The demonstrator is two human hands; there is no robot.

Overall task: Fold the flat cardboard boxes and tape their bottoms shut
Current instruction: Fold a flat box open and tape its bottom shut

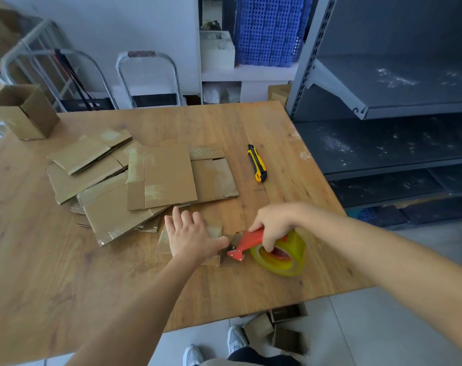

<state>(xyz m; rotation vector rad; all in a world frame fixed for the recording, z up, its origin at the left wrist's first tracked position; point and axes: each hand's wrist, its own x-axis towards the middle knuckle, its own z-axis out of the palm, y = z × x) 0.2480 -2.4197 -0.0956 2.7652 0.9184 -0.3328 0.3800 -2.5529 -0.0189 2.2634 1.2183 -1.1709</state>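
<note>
Wooden bench point(66, 260) spreads under me. Nearest, my left hand point(190, 236) lies flat, fingers point(177, 215) straight, pressing down the small box point(214, 230) I am taping. My right hand point(273, 224) grips the red tape dispenser point(251, 240), its blade at the box edge beside my left thumb. I judge the strip is being laid; next it needs a clean tear. Beyond lie the flat boxes point(161, 178), a utility knife point(257, 163), and one folded box point(23, 112) at the far corner.

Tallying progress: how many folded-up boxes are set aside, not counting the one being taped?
4: one upright box at the table's far-left corner; three floor boxes below its near edge. More may hide under the table.
</note>
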